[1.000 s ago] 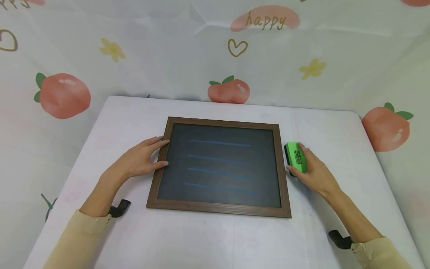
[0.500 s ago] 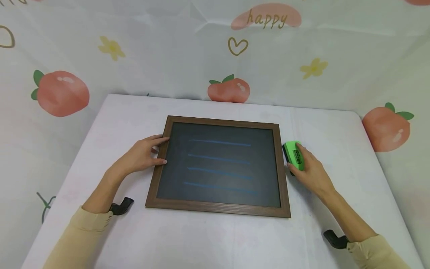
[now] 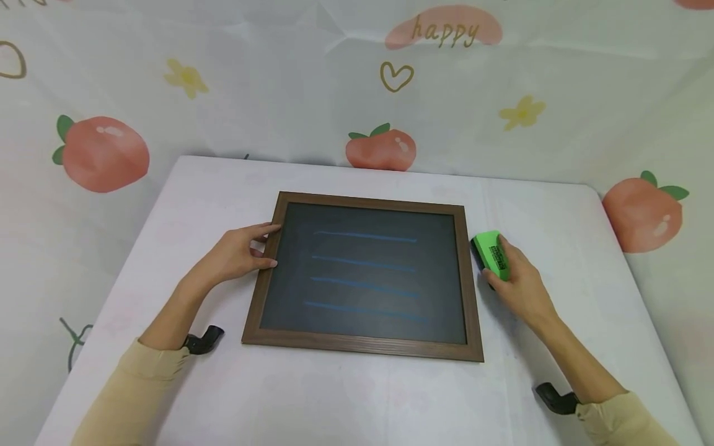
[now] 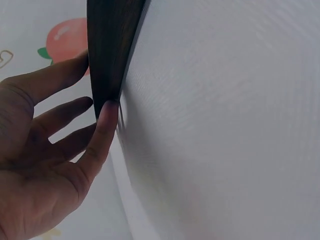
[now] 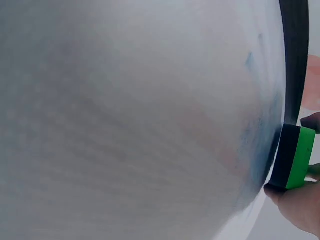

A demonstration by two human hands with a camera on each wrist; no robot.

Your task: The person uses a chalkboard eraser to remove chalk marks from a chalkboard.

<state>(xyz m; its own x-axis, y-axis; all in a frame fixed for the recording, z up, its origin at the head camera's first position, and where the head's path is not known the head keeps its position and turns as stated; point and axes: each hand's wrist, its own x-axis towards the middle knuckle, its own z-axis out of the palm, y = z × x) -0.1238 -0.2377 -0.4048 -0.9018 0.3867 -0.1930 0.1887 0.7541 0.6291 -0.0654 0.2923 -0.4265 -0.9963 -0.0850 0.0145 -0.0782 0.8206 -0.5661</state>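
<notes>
from where i stood, the framed blackboard (image 3: pixel 362 275) lay flat near the middle of the table (image 3: pixel 312 396), with four faint blue lines (image 3: pixel 362 263) across it, the lowest fading at its right end. the person's left hand (image 3: pixel 231 254) held the frame's left side, its fingers spread and slightly bent around the edge; some were tucked out of sight from above, though the left wrist view showed them against the dark wood. the right hand (image 3: pixel 527 285) gripped a green eraser (image 3: pixel 494 251) between thumb and fingers, just beside the frame's right edge. i couldn't tell whether the eraser touched the frame or the table, and the small print on it was unreadable. in the right wrist view most of that hand was cut off at the picture's edge, and a bluish patch (image 5: pixel 257 135) near the eraser was too blurred to make out. both sleeves (image 3: pixel 131 396) ran off the bottom of the head view, and the table's far edge met a fruit-printed backdrop (image 3: pixel 262 93) whose lettering was cropped in the top left corner.
</notes>
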